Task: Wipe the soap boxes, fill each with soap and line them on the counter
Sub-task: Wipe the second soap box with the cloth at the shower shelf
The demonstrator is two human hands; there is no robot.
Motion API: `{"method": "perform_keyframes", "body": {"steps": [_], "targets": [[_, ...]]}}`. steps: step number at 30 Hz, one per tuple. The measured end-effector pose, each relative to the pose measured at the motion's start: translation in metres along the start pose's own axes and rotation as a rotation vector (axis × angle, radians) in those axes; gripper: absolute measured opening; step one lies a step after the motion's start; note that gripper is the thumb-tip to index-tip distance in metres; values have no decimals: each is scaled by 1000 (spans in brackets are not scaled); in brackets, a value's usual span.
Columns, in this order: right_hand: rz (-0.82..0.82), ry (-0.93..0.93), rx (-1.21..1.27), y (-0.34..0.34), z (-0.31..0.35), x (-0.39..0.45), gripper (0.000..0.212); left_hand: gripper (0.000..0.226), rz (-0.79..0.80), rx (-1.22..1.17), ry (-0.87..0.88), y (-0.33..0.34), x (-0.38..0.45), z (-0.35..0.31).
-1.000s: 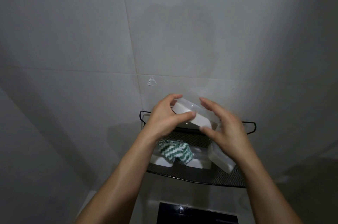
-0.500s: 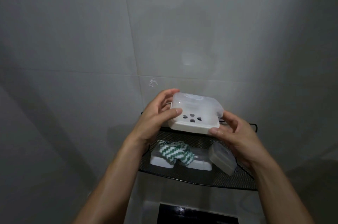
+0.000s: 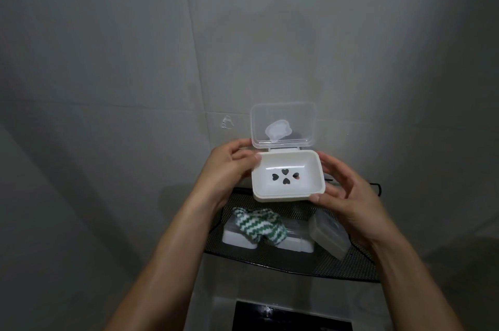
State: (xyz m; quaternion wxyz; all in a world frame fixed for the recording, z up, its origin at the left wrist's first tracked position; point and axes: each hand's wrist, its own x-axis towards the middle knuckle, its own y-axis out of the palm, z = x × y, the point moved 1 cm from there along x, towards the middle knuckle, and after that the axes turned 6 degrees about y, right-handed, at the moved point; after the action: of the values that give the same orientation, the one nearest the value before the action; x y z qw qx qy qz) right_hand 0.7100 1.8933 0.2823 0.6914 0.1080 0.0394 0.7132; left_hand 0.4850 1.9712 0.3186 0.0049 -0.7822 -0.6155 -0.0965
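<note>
Grey tiled wall (image 3: pixel 108 60) fills most of the view, black mesh corner shelf (image 3: pixel 351 263) sits low against it. Left hand (image 3: pixel 229 171) grips the white plastic soap box (image 3: pixel 287 178) by its left side, clear lid (image 3: pixel 283 124) flipped up, held above the shelf. Right hand (image 3: pixel 348 203) pinches the box's near right corner. A green-and-white zigzag cloth (image 3: pixel 256 226) lies on the shelf.
</note>
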Motion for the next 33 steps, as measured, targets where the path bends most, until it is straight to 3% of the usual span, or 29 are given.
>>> {"method": "perform_keyframes", "body": {"steps": [3, 6, 11, 14, 18, 22, 28, 33], "targets": [[6, 46, 66, -4, -1, 0, 81, 35, 16, 21, 39, 0, -1, 1], [-1, 161, 208, -4, -1, 1, 59, 37, 28, -13, 31, 0, 0, 3], [-67, 316, 288, -9, -6, -1, 43, 28, 76, -34, -17, 1, 4, 18], [-128, 334, 324, -17, -6, -4, 36, 27, 97, 381, 71, -6, 7, 34], [-171, 342, 334, -26, -6, -6, 33, 39, 556, 1121, 73, -6, -2, 58], [-183, 334, 321, -25, -6, -6, 36, 63, 682, 1433, 73, 7, -11, 82], [-206, 332, 318, -24, -6, -8, 50, 19, 457, 1280, 59, 6, -8, 92], [-239, 332, 313, -26, -6, -11, 55, 12, 62, 931, 42, -11, 0, 68]]}}
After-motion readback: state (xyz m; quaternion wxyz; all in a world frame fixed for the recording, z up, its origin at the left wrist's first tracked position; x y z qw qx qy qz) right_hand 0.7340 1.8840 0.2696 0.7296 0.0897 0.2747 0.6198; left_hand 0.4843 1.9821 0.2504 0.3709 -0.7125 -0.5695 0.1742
